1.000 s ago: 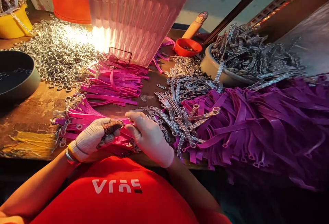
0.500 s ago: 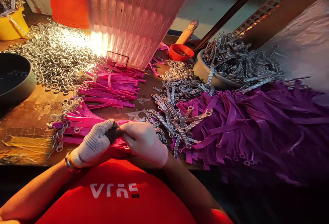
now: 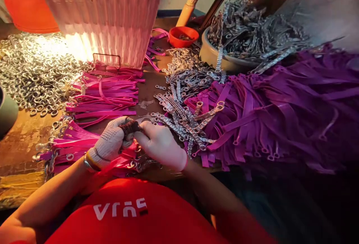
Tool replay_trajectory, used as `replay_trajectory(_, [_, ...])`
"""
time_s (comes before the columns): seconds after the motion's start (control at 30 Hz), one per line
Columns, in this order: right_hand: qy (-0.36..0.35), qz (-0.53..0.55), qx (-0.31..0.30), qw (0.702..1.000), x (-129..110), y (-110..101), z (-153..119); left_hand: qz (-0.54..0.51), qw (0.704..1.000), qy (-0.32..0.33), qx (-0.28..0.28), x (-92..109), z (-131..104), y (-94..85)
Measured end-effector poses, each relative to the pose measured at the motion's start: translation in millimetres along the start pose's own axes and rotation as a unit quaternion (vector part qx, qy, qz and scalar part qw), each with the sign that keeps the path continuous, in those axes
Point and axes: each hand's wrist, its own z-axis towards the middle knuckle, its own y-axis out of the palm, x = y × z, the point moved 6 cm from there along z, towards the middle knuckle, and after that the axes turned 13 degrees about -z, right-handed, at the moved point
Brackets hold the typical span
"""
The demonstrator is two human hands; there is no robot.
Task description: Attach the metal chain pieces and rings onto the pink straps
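Observation:
My left hand (image 3: 110, 139), in a white dotted glove, is closed around a dark brown wrapped piece (image 3: 129, 126) near the table's front edge. Against its right end my right hand (image 3: 159, 143), in a thin pale glove, pinches something too small to make out. Below and left of the hands lie pink straps (image 3: 63, 143) with metal rings at their ends. A further bundle of pink straps (image 3: 112, 94) lies behind them. To the right is a pile of metal chain pieces (image 3: 182, 113), beside a large heap of purple straps (image 3: 252, 120).
A ribbed translucent panel (image 3: 112, 16) stands behind the pink straps. Metal rings (image 3: 30, 76) are heaped at left, below an orange-red lamp shade (image 3: 30, 8). An orange bowl (image 3: 183, 36) and a chain-filled basin (image 3: 209, 51) are at the back.
The view has shifted right and down, so most table items appear further left and higher. Both hands remain together at the dark piece, with my right fingers slightly repositioned.

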Motion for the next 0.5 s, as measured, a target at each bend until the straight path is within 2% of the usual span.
replay_trajectory(0.07, [0.004, -0.045, -0.073, 0.996, 8.2, 4.7, 1.9, -0.005, 1.000, -0.019, 0.004, -6.0, 8.6, 4.5])
replay_trajectory(0.13, [0.002, -0.083, -0.105, 0.991, 16.2, 11.3, 2.6, -0.017, 0.999, -0.035, -0.006, -11.7, 17.7, 7.7])
replay_trajectory(0.2, [0.023, -0.077, -0.093, 0.992, 26.9, 19.0, 3.4, 0.005, 0.999, -0.039, -0.027, -13.2, 30.3, 8.3])
replay_trajectory(0.27, [0.065, -0.026, -0.032, 0.997, 40.0, 24.6, 3.8, 0.126, 0.991, -0.007, -0.043, -7.7, 48.5, 5.5])
replay_trajectory(0.3, [0.085, 0.010, 0.012, 0.996, 46.6, 25.9, 3.5, 0.237, 0.970, 0.022, -0.043, -3.2, 59.5, 3.4])
replay_trajectory(0.33, [0.101, 0.048, 0.056, 0.992, 52.5, 26.4, 2.7, 0.359, 0.931, 0.052, -0.038, 1.1, 71.0, 1.4])
replay_trajectory(0.4, [0.117, 0.115, 0.119, 0.979, 60.7, 26.7, 1.1, 0.554, 0.828, 0.089, -0.015, 5.0, 93.2, -1.4])
replay_trajectory(0.43, [0.118, 0.140, 0.130, 0.974, 62.7, 27.1, 0.8, 0.608, 0.788, 0.091, -0.005, 4.0, 102.8, -2.8])
replay_trajectory(0.47, [0.115, 0.161, 0.131, 0.971, 63.3, 27.6, 1.0, 0.637, 0.766, 0.084, 0.001, 1.5, 110.6, -3.9])
replay_trajectory(0.5, [0.108, 0.181, 0.126, 0.969, 62.7, 27.8, 1.4, 0.650, 0.756, 0.076, 0.001, -1.3, 116.0, -4.5])
